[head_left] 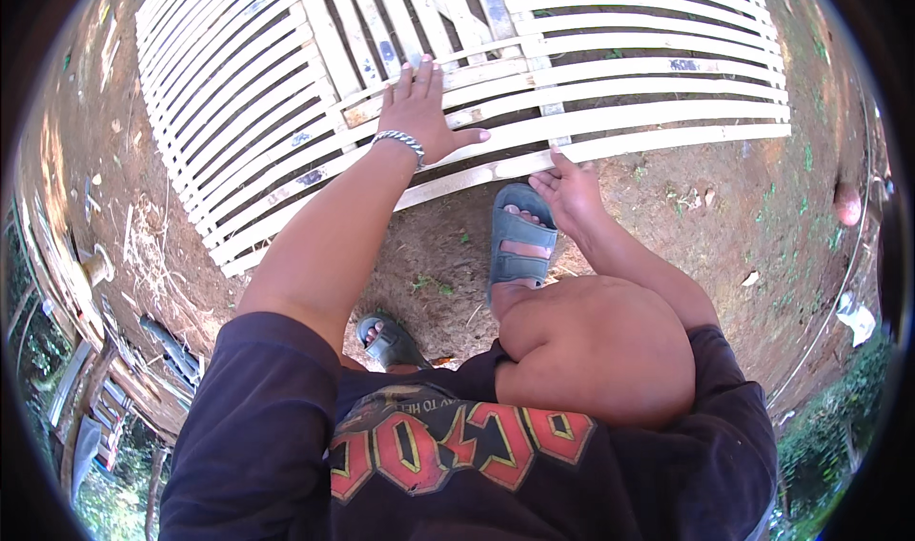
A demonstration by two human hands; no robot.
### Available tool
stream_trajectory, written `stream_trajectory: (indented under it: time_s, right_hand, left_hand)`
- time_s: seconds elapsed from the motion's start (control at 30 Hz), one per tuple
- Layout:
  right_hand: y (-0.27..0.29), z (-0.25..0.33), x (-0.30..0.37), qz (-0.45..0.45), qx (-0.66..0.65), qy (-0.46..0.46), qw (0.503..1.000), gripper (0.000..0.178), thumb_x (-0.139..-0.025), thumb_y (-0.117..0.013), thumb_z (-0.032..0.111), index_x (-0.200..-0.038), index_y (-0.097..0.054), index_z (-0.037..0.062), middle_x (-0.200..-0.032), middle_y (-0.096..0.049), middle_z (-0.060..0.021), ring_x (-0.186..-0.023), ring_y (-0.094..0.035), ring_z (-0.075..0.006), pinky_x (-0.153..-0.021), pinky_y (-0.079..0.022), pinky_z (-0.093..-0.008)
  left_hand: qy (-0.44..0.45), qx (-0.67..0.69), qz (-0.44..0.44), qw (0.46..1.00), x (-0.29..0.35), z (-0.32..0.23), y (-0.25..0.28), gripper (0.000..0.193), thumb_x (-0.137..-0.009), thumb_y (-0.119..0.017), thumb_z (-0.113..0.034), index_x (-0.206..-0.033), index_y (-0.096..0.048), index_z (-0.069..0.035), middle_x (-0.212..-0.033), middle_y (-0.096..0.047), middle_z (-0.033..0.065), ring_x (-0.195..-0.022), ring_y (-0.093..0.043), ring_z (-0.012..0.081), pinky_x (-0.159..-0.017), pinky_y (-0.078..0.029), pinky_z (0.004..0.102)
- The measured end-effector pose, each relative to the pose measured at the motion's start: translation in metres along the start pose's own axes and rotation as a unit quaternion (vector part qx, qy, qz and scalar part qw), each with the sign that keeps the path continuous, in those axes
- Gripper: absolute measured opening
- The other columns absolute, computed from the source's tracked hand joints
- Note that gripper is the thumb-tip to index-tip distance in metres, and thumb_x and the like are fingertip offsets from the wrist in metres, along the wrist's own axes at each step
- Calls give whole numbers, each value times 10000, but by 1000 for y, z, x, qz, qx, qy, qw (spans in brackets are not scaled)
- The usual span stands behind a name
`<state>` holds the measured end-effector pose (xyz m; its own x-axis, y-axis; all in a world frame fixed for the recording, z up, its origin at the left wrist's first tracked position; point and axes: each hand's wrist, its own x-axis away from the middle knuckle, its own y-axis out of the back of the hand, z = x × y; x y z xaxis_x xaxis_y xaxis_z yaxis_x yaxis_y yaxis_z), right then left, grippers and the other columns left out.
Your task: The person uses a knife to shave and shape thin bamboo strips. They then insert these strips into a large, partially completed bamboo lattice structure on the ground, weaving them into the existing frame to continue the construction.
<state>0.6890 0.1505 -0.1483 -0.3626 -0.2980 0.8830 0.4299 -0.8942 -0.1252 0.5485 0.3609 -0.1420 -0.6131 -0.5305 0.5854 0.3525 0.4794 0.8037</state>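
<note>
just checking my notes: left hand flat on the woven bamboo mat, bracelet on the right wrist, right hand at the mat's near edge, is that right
Not quite: the head view shows the bracelet on the left wrist. The left hand does lie flat on the bamboo mat, and the right hand is at its near edge.

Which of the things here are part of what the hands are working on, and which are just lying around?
In use:
- bamboo slat panel, lying on the dirt
- left hand, flat on the slats
- right hand, at the panel's near edge

Lying about:
- dry leaves and scraps
- wooden planks at the left
- white scrap at the right
</note>
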Motion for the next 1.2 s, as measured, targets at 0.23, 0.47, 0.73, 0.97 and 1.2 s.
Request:
stream_trajectory:
  time_s: [0.23,0.47,0.73,0.97,1.2]
  right_hand:
    - [0,-2,-3,-18,-1,-12,1000,299,-1051,-584,192,-1275,-433,64,-1086,-597,-163,-960,-630,-268,-933,-565,-452]
    - [3,-5,-7,-18,8,-10,1000,286,-1047,-593,203,-1256,-462,58,-1034,-598,-144,-949,-617,-264,-926,-562,-447]
    - [2,-3,-8,-24,14,-16,999,285,-1049,-591,218,-1236,-486,30,-1085,-559,-151,-981,-606,-272,-954,-550,-449]
    - [6,-3,-10,-9,22,-16,1000,353,-1051,-587,237,-1264,-485,-25,-1080,-562,-153,-1002,-610,-286,-953,-559,-446]
    - [15,-4,-13,-24,27,-31,999,361,-1053,-578,293,-1272,-525,11,-1075,-608,-160,-1013,-626,-279,-963,-550,-442]
  left_hand:
    - [-4,-4,-2,1000,1,2,-5,1344,-738,-526,-938,-1631,-130,-16,-1714,-67,178,-1586,-25,362,-1275,-119,493]
    - [-15,21,12,1000,1,7,-4,1366,-723,-550,-934,-1634,-110,-15,-1717,-61,170,-1587,-21,362,-1276,-109,504]
    - [-26,130,-85,987,1,21,-20,1131,-868,-519,-804,-1623,-189,-30,-1703,-160,164,-1589,-88,305,-1277,-98,511]
    - [42,99,-313,944,-34,59,-24,776,-1014,-468,-568,-1575,-342,-46,-1674,-257,178,-1580,-146,312,-1266,-58,554]
    - [126,44,-266,955,-71,90,-35,822,-1041,-256,-621,-1638,-158,-64,-1713,-137,145,-1596,-52,268,-1272,-49,542]
